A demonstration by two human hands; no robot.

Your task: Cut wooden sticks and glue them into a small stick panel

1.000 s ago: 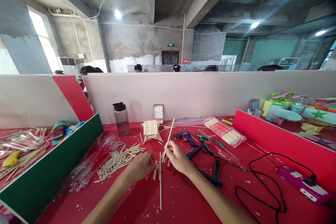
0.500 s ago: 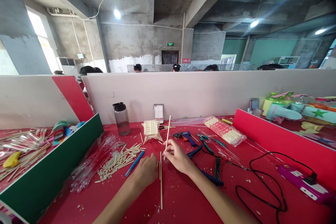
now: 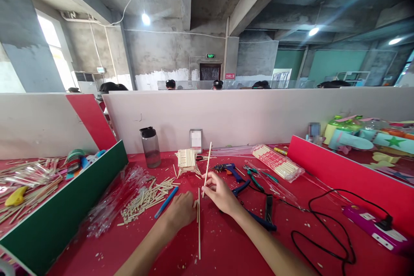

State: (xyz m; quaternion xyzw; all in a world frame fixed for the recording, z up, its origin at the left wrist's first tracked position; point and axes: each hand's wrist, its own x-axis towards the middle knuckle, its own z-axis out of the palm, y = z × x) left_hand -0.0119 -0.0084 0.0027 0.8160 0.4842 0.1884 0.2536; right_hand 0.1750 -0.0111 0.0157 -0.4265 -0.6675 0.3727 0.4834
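Note:
My right hand [image 3: 217, 190] holds a thin wooden stick [image 3: 208, 161] nearly upright between thumb and fingers. Its fingers are closed on the stick. To its left, my left hand [image 3: 183, 208] rests low over the red table with curled fingers; whatever they hold, if anything, is hidden. Beside it lie a long stick [image 3: 199, 233] and shorter pieces. A blue pen-like rod [image 3: 166, 202] and a pile of short sticks [image 3: 147, 200] are left of my left hand. Beyond both hands stands a small structure of sticks [image 3: 187, 160].
A dark-lidded bottle [image 3: 150, 148] stands at the back left. Toward the right are a blue glue gun [image 3: 233, 171], green-handled pliers [image 3: 254, 180], a dark blue-handled tool [image 3: 258, 219], bagged sticks [image 3: 278, 163] and a purple power strip [image 3: 377, 228] with black cable. Low partitions flank the table.
Both hands keep nearly the same places and poses. The view has shifted slightly; the upright stick remains in my right hand.

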